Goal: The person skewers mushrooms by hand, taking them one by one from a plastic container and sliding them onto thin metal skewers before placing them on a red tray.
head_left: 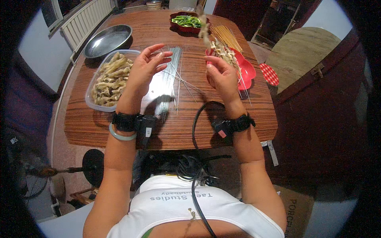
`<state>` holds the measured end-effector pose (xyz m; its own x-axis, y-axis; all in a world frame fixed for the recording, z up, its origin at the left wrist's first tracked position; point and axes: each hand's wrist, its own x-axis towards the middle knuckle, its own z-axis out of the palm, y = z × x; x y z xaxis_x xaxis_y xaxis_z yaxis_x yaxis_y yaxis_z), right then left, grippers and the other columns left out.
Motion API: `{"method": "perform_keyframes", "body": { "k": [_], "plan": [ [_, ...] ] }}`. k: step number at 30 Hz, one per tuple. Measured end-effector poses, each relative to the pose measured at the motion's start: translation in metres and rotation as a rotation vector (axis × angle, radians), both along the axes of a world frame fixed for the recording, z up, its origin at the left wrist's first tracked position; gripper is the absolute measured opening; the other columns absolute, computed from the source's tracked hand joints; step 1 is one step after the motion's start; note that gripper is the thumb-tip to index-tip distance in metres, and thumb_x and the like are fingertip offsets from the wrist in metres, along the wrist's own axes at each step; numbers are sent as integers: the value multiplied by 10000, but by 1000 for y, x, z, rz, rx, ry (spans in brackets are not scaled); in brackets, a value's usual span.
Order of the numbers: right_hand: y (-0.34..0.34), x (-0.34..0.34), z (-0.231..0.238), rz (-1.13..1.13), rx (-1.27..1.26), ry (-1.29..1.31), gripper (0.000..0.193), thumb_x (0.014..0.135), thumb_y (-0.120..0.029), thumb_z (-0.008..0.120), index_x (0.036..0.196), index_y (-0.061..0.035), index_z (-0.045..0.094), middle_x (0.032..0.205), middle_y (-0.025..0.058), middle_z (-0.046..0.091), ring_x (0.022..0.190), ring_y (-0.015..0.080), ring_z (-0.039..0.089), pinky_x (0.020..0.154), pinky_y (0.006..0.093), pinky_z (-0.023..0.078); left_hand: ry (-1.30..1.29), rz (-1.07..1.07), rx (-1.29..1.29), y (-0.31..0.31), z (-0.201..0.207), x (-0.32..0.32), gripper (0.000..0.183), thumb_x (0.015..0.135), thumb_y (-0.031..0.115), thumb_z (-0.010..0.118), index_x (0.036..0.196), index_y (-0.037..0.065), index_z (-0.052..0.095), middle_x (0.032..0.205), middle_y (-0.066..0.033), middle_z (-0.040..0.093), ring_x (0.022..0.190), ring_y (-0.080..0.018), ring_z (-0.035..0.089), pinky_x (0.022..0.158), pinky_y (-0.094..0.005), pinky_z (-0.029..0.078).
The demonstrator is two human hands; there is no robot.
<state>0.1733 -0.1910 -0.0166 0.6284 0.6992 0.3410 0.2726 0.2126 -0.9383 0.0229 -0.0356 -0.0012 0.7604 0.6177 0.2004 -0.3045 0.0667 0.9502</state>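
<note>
My left hand (147,65) is raised over the table with its fingers apart, holding nothing. It is between a clear plastic tub (90,95) full of greyish-brown strips (111,79), which look like torn mushroom, and a bundle of thin metal skewers (168,79). Several loose skewers lie crossed beside that bundle. My right hand (223,75) pinches a skewer threaded with the same strips (204,33); it points up and away, blurred at the far end. Behind that hand, loaded skewers (223,52) rest on a red scalloped plate (249,73).
A round metal pan (108,41) stands at the far left. At the back are a dark red dish (171,20) of cut green vegetables (186,21) and bamboo sticks (227,37). A black cable (194,131) hangs over the table's near edge. A dotted red pad (269,74) is off the right edge.
</note>
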Motion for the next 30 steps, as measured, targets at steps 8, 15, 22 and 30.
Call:
{"method": "perform_keyframes", "body": {
  "k": [8,15,22,30],
  "plan": [
    [-19,60,0,-396,-56,-200,214,752,-49,509,940,34,568,758,51,589,672,83,533,595,208,428,-71,8,5,0,10,-11,262,830,176,492,1051,37,473,922,-90,582,833,-125,555,683,-206,439],
    [-34,110,-32,-494,-443,-436,265,694,-157,486,888,-15,598,755,164,601,669,248,587,626,321,446,-64,-54,81,-7,32,-20,231,831,167,487,1006,17,502,875,-90,589,782,-123,561,675,-207,442],
    [-44,109,-27,-502,-605,-516,227,673,-154,512,835,-35,617,743,174,595,688,277,589,637,327,449,90,3,405,12,37,-58,201,828,141,490,956,-10,527,832,-85,585,757,-126,559,672,-216,448],
    [-37,10,41,-349,-367,-597,209,732,-169,544,847,-4,601,781,152,602,693,270,586,641,328,453,435,305,727,49,19,-109,175,800,145,518,843,-14,574,789,-76,596,750,-144,558,664,-250,438]
  ]
}}
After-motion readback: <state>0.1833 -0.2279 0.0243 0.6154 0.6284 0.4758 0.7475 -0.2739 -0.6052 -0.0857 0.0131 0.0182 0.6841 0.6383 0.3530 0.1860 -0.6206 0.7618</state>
